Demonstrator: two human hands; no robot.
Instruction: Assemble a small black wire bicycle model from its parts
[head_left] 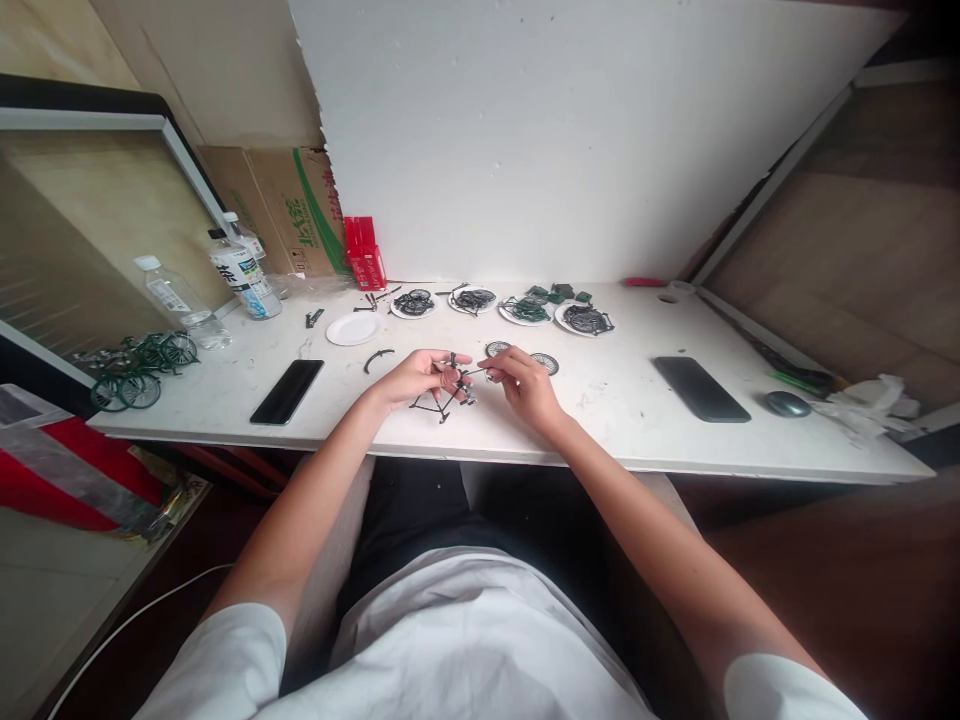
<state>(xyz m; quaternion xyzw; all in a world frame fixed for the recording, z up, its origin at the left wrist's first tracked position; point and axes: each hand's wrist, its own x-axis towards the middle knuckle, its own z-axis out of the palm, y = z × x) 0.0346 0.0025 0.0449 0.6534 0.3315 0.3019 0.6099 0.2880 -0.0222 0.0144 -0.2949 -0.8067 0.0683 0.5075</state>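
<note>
My left hand [420, 380] is closed around a dark miniature bicycle frame [444, 408], lifted just over the white table near its front edge. My right hand [528, 388] pinches a thin dark part [477, 373] whose tip meets or lies very close to the frame; its exact kind is too small to tell. Just beyond my right hand lie small spoked wheels, one partly behind the fingers [496, 349] and another to its right [546, 363]. A curved black piece [378, 358] rests to the left of my left hand.
White plates with small bicycle parts [589, 320] line the back, beside a bare plate [354, 330]. Phones lie left [288, 392] and right [701, 388], with a mouse [787, 404] farther right. Bottles [246, 278] and assembled green miniature bicycles [142, 370] stand left.
</note>
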